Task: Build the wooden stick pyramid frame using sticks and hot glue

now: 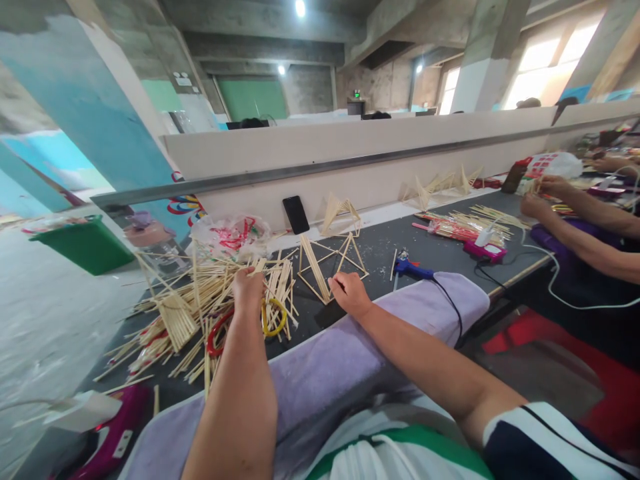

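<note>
My left hand (249, 291) reaches over a loose pile of thin wooden sticks (215, 287), fingers pinched at a pale stick end; the tips are partly hidden. My right hand (351, 293) has its fingers curled and closed at the near corner of an angular frame of glued sticks (314, 270), which stands on the dark table. One side of that frame is a band of sticks laid close together. Scissors with a yellow handle loop (275, 317) and a red one (218, 333) lie by my left forearm. Right of my right hand rests a blue glue gun (413, 269).
Behind the frame are a phone (296, 214) leaning on the partition and another stick frame (341, 215). A lilac cloth (340, 367) covers the table's front edge. Purple power strips (484, 251) with cables lie at both sides. A co-worker's hands (543, 197) are at far right.
</note>
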Available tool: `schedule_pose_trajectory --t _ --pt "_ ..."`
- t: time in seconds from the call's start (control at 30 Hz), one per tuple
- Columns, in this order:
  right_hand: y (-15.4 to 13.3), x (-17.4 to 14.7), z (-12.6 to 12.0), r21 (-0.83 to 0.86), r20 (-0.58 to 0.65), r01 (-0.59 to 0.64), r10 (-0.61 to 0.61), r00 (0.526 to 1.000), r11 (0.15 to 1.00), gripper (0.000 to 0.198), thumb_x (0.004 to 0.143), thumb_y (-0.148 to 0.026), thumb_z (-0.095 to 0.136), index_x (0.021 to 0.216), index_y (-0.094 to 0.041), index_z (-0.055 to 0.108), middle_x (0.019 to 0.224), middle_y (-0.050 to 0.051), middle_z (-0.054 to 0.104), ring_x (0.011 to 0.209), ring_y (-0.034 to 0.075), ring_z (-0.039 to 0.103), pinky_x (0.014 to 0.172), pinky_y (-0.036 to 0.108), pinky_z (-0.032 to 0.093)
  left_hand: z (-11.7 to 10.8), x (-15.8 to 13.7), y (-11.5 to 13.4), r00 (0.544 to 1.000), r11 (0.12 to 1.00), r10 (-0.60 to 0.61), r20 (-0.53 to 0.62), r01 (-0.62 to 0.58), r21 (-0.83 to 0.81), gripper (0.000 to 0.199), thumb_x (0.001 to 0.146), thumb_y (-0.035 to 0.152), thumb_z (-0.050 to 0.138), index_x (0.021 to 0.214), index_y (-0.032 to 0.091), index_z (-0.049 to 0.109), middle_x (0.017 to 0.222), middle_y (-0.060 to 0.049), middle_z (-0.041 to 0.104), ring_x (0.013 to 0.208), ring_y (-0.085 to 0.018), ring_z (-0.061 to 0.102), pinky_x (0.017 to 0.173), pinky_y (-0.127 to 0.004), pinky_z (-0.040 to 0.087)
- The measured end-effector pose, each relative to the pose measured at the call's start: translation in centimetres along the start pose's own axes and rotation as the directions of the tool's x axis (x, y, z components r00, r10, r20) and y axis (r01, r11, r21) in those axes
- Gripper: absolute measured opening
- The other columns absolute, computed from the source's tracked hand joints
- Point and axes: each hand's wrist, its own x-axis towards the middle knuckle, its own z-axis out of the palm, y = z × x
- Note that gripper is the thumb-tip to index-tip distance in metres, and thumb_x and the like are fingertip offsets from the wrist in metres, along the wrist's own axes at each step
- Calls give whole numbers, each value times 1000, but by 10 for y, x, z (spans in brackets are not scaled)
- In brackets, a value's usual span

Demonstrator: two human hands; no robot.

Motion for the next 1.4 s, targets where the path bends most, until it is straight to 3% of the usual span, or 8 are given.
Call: schedule_pose_trajectory --t 0.13,0.4,0.6,0.7,0.83,1.0,1.1,1.4 --pt "-3 -3 1 46 35 167 -169 985 985 30 89 -31 41 67 -18 57 62 -1 59 64 11 54 68 22 32 13 -8 9 997 984 -73 -16 69 -162 48 59 13 48 107 14 47 49 8 43 31 -7 34 35 -18 24" --pt "-1 -2 6 137 194 386 -407 893 912 28 91 -28 39 77 -18 61 72 0 64 71 11 58 68 20 33 29 -21 15 999 913 1 32 12 -409 42 60 17 51 102 18 48 63 5 51 33 -4 41 33 -16 26" --pt "3 -2 11 207 230 470 -510 829 858 20 88 -26 47 86 -18 65 75 1 67 72 11 59 72 22 33 29 -23 23 998 864 58 3 -48 -501 41 65 19 52 105 19 46 66 6 52 33 -3 39 34 -15 27" --pt "4 -1 14 220 232 458 -503 833 861 16 84 -28 53 88 -18 66 74 1 67 69 11 59 70 22 34 28 -24 29 996 829 88 -35 -92 -551 42 65 19 53 107 19 45 66 6 53 35 -2 40 35 -14 29" --pt "5 1 17 178 219 398 -430 876 900 16 85 -27 53 86 -18 66 74 1 68 68 11 59 66 21 34 28 -29 41 993 825 107 -50 -116 -554 47 68 19 54 113 20 41 66 6 56 35 -3 40 36 -14 30" --pt "6 3 14 139 183 324 -346 920 936 21 89 -27 47 87 -17 65 74 4 68 66 12 59 61 22 33 43 -46 60 992 915 23 123 29 -403 33 74 27 55 105 18 44 59 5 57 31 -5 40 32 -14 26" --pt "5 2 10 125 181 302 -321 930 945 24 90 -30 45 88 -17 65 73 4 68 65 13 59 60 22 33 53 -60 66 985 928 25 168 40 -370 24 74 30 57 92 17 49 56 3 57 32 -6 43 31 -14 27" --pt "4 1 12 52 207 288 -293 934 956 27 91 -33 44 86 -17 65 84 8 68 79 16 61 70 24 38 43 -78 46 993 876 91 70 -47 -480 21 77 33 55 91 19 50 58 6 54 34 -5 43 33 -14 31"
